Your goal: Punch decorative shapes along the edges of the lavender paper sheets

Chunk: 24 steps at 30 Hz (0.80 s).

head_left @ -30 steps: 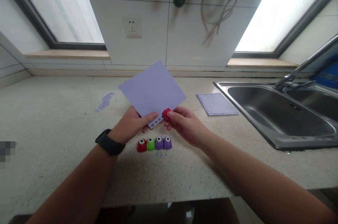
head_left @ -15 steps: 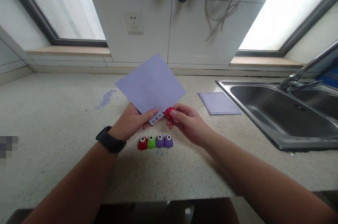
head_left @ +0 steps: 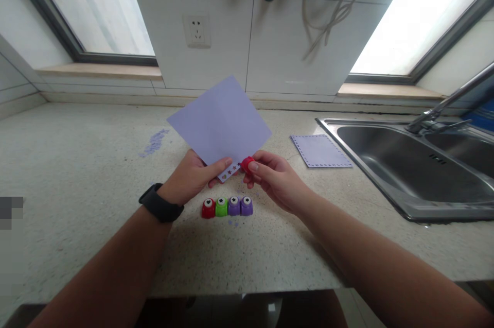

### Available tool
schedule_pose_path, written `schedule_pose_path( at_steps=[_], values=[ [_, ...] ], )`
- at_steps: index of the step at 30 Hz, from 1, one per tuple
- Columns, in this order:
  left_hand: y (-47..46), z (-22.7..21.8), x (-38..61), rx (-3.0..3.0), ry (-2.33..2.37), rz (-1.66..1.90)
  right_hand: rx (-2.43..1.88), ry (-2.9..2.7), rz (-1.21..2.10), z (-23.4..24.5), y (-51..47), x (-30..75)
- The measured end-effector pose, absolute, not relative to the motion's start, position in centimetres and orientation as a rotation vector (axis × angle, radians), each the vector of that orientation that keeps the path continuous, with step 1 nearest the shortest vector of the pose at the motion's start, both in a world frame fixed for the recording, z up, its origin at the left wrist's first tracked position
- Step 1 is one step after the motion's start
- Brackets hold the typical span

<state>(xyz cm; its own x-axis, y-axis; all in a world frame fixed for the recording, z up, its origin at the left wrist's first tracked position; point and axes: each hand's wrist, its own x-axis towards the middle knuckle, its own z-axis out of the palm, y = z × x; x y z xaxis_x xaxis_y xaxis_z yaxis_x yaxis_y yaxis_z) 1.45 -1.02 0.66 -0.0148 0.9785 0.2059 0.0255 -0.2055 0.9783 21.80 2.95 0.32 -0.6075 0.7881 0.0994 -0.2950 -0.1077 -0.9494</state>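
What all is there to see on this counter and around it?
paper sheet: 1, lilac, held above the counter, holes along its lower edge
red punch: 1, red, on that edge
punches: 4, red, green, two purple, row on counter, nearest the viewer
punched sheet: 1, lilac, flat beside the sink
paper scraps: several, lilac, counter at left
sink: 1, steel, right
tap: 1, steel, over sink
socket: 1, white, wall
cord: 1, pale, hanging on wall
watch: 1, black, left wrist
left hand: 1, pinches the paper sheet
right hand: 1, grips the red punch
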Motion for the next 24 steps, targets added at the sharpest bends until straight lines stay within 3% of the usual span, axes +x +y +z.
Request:
schedule_pose_path(
  at_steps=[24],
  values=[
    [-1.13, 0.79, 1.25, 1.420, 1.099, 1.284, -0.550, -1.415, 1.814, 0.16, 3.07, 21.87]
  ],
)
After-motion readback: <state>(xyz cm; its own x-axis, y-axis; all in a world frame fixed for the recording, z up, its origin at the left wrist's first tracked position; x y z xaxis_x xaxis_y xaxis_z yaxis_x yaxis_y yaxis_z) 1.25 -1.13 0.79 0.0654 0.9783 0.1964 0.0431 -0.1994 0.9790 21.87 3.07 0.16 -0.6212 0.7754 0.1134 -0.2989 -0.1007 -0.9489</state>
